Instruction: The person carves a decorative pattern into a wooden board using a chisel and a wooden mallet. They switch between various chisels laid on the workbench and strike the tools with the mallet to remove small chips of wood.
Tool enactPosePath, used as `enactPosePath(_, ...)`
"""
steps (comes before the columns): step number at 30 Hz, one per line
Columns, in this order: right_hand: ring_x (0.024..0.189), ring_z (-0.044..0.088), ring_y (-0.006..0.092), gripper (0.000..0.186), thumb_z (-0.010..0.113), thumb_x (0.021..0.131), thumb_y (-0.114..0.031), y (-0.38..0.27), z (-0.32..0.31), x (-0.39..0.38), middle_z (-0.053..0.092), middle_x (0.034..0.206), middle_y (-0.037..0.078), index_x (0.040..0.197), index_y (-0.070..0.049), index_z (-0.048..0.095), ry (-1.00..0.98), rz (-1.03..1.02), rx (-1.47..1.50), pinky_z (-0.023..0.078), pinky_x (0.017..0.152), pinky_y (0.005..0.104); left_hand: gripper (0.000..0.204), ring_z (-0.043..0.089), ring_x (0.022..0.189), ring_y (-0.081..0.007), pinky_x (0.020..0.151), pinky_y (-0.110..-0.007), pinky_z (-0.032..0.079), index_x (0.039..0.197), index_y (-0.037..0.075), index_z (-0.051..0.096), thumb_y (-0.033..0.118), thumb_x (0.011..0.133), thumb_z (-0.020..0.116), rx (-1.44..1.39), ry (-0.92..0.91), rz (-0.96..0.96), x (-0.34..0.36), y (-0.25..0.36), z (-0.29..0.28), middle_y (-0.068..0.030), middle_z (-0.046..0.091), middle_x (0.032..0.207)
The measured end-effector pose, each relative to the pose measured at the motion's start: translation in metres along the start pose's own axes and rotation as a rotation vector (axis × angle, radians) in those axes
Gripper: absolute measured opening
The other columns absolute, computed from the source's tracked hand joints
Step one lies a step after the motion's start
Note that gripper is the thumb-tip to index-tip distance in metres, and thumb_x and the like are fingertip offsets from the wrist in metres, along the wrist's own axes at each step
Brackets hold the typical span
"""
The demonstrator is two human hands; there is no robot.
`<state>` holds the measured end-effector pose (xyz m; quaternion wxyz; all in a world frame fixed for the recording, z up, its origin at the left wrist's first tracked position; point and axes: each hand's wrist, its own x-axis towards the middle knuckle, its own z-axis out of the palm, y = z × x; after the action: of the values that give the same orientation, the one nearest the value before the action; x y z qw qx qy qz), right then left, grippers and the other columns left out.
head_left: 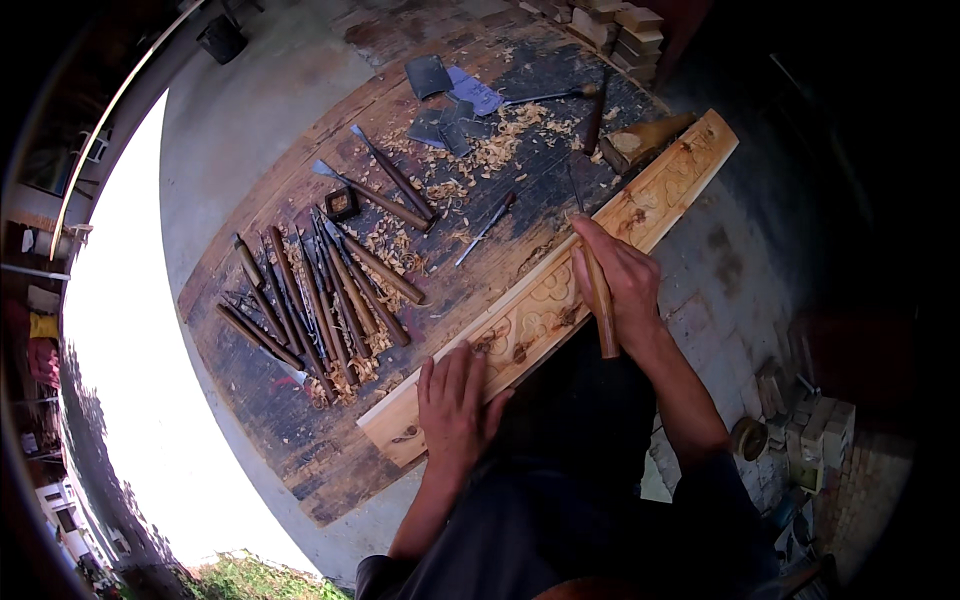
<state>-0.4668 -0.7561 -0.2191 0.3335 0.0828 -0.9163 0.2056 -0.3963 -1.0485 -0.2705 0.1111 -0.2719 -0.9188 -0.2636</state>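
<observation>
A long pale wooden board point(655, 195) with carved scroll patterns lies slantwise along the near edge of the workbench. My right hand point(622, 275) is closed round the wooden handle of a carving chisel point(602, 310), above the carved middle of the board. The chisel's thin metal shank points away from me; whether its tip touches the wood I cannot tell. Flat on the left part of the board rests my left hand point(455, 403), fingers stretched out and holding nothing. Beyond it lies a row of several wood-handled carving chisels point(310, 290).
The dark, worn workbench point(235, 385) carries wood shavings point(515, 130), two longer chisels point(395, 180), a small square dark box point(341, 204), a thin tool point(487, 228) and sandpaper pieces point(428, 76). A wooden mallet point(645, 140) lies by the board's far end. Wood blocks point(632, 35) are stacked behind.
</observation>
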Motion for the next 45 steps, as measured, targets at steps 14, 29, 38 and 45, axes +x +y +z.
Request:
enactPosePath(14,0.088,0.081,0.036,0.016,0.069,0.09,-0.009,0.06,0.145,0.102,0.081,0.094,0.017,0.104,-0.005,0.076,-0.32,-0.166,-0.383,0.064,0.074,0.0463,0.028,0.079,0.097,-0.0314,0.084,-0.04,0.066,0.102,0.001,0.082,0.014,0.082,0.096,-0.15,0.242,0.216,-0.016,0.0,-0.001,-0.0124,0.082,0.102)
enactPosePath(29,0.081,0.081,0.0197,0.026,0.078,0.104,-0.014,0.049,0.031,-0.024,0.083,0.091,0.009,0.13,-0.015,0.082,0.13,0.306,-0.12,0.064,0.076,0.0341,0.114,0.052,0.142,-0.0534,0.118,-0.071,0.038,0.164,0.005,0.047,0.071,0.081,0.088,0.239,-0.042,-0.141,-0.09,-0.062,-0.055,-0.0278,0.051,0.162)
enactPosePath(38,0.084,0.075,0.0116,0.017,0.062,0.115,-0.007,-0.038,-0.012,-0.121,0.08,0.097,0.009,0.116,0.007,0.072,0.054,0.887,0.786,0.06,0.077,0.0265,0.134,0.055,0.136,-0.0477,0.111,-0.063,0.044,0.168,0.005,0.043,0.068,0.063,0.099,0.141,-0.139,-0.171,-0.076,-0.063,-0.06,-0.0247,0.057,0.151)
enactPosePath(45,0.102,0.081,0.0256,0.06,0.04,0.123,-0.049,-0.055,-0.013,-0.144,0.08,0.114,0.016,0.136,0.004,0.066,0.009,1.355,1.205,0.065,0.087,0.0365,0.125,0.057,0.12,-0.0457,0.1,-0.058,0.048,0.158,0.003,0.054,0.064,0.06,0.102,0.232,-0.26,-0.215,-0.064,0.005,-0.11,-0.0243,0.062,0.139)
